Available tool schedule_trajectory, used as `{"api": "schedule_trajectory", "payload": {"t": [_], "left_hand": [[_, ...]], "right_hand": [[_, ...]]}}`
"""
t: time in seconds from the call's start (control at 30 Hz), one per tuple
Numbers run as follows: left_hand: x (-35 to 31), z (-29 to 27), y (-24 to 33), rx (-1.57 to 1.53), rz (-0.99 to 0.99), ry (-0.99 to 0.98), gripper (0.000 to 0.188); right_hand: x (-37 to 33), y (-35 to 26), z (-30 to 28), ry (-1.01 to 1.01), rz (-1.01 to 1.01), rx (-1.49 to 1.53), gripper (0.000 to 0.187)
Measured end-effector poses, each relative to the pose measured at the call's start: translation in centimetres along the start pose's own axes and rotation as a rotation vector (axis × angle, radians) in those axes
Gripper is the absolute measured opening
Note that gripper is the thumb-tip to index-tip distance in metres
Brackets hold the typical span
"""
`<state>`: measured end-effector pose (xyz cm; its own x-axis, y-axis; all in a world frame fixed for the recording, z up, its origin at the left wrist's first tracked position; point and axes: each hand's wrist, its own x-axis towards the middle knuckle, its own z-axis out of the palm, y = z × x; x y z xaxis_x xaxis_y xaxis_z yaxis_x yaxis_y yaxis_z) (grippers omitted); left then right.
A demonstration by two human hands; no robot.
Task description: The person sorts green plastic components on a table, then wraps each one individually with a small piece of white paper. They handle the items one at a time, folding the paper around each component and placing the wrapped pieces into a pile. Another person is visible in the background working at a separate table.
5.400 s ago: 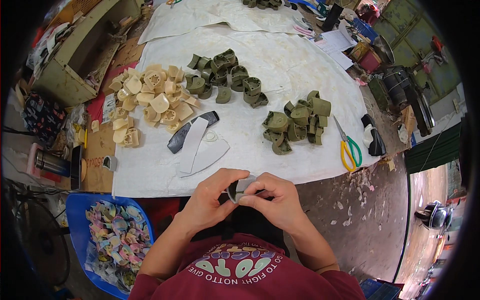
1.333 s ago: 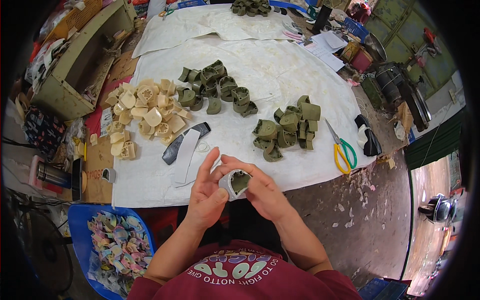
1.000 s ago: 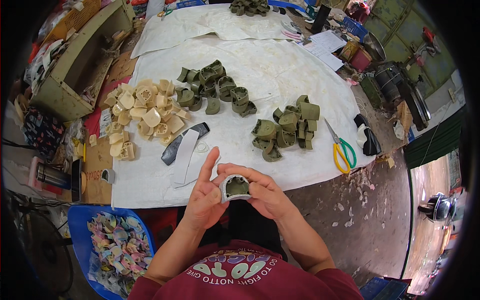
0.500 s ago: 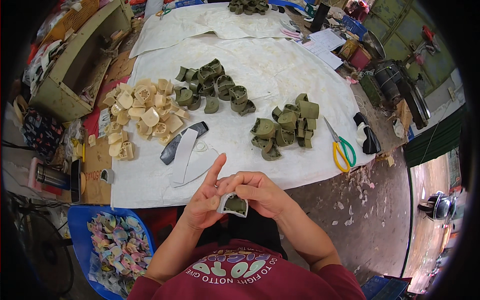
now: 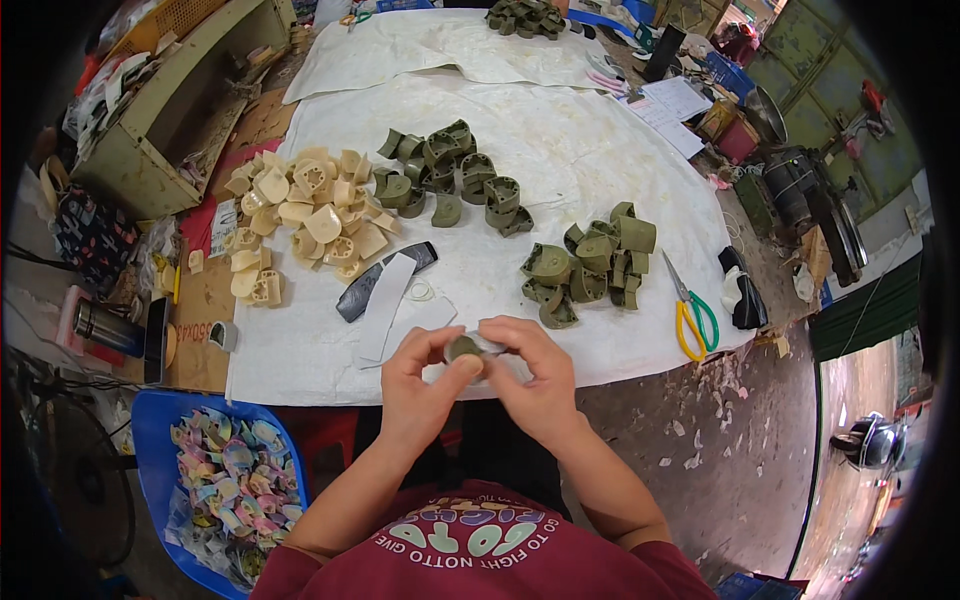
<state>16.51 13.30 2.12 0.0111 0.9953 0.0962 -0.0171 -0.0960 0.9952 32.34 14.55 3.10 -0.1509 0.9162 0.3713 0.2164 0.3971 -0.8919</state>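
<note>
Just off the table's near edge, both my hands hold a small olive-green curved piece (image 5: 462,348) with a pale grey strip on it. My left hand (image 5: 420,385) is closed on the green part, its thumb pressed over the front. On the other side, my right hand (image 5: 535,375) pinches the piece and the pale strip at its edge. The fingers hide much of both. Directly beyond my left hand lie white strips (image 5: 388,300), a dark strip (image 5: 360,296) and a thin pale coil (image 5: 421,291).
Cream pieces (image 5: 310,205) are heaped at the left, with olive-green piles (image 5: 450,175) in the middle and another green heap (image 5: 592,258) at the right. Scissors (image 5: 692,320) lie near the right edge. A blue basket (image 5: 160,405) of colourful pieces stands at lower left.
Both hands have moved forward, toward the table edge, with the piece. My left index finger, raised before, is now bent onto it, and the piece has been turned.
</note>
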Motion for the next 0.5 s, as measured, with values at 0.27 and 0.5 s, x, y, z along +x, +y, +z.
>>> {"api": "schedule_trajectory", "payload": {"t": [0.27, 0.5], "left_hand": [[-1.2, 1.9, 0.4, -0.187, 0.342, -0.009, 0.076], [-0.5, -0.6, 0.7, -0.913, -0.247, -0.270, 0.089]], "right_hand": [[-0.7, -1.5, 1.9, 0.221, 0.461, 0.938, 0.024], [0.0, -1.1, 0.0, -0.083, 0.204, 0.621, 0.052]]}}
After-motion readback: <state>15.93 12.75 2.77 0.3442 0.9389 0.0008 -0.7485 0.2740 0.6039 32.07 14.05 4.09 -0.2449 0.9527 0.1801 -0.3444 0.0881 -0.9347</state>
